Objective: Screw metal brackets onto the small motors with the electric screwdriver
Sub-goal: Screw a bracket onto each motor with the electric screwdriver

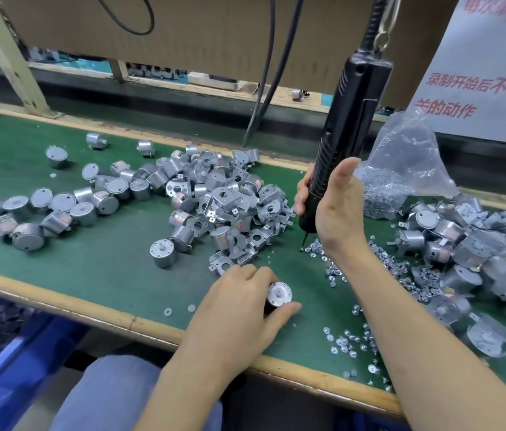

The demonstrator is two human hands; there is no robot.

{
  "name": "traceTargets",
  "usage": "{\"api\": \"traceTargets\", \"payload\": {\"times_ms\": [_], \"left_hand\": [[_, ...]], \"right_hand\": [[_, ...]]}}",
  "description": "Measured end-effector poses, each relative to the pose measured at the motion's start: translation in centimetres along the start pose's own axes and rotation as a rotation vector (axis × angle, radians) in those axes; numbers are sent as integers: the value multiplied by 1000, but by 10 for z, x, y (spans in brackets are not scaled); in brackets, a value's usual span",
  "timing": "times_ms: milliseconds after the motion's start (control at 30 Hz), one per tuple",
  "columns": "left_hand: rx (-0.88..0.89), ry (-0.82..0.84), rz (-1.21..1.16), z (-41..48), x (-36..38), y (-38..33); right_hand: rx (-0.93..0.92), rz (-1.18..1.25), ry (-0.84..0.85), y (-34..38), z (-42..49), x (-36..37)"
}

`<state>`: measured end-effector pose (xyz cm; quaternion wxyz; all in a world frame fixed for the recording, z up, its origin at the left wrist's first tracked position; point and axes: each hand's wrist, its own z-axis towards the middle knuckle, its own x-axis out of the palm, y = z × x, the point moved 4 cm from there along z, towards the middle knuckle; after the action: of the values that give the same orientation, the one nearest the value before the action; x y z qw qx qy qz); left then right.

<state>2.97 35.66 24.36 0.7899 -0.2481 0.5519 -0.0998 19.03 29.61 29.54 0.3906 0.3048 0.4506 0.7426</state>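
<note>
Two-handed work: curling the left hand (239, 303) round one small motor (279, 293), face up near the mat's (105, 269) front edge, and gripping the electric screwdriver (348, 113) in the right hand (335, 209), bit pointing down at loose screws (369, 269). Judging the motor light, rigid, slick — holding round its sides.

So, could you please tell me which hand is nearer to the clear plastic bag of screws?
Right. The right hand grips the electric screwdriver just left of the bag; the left hand holds a motor much farther away.
</note>
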Motion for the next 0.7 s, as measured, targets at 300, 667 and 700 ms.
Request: {"api": "traceTargets", "payload": {"times_ms": [300, 667, 700], "left_hand": [[-25, 58, -29, 0, 3, 4], [-18, 67, -64, 2, 2, 7], [-20, 64, -64, 2, 3, 7]], "right_hand": [[14, -1, 21, -6, 2, 1], [35, -12, 43, -8, 3, 0], [37, -8, 44, -8, 2, 0]]}}
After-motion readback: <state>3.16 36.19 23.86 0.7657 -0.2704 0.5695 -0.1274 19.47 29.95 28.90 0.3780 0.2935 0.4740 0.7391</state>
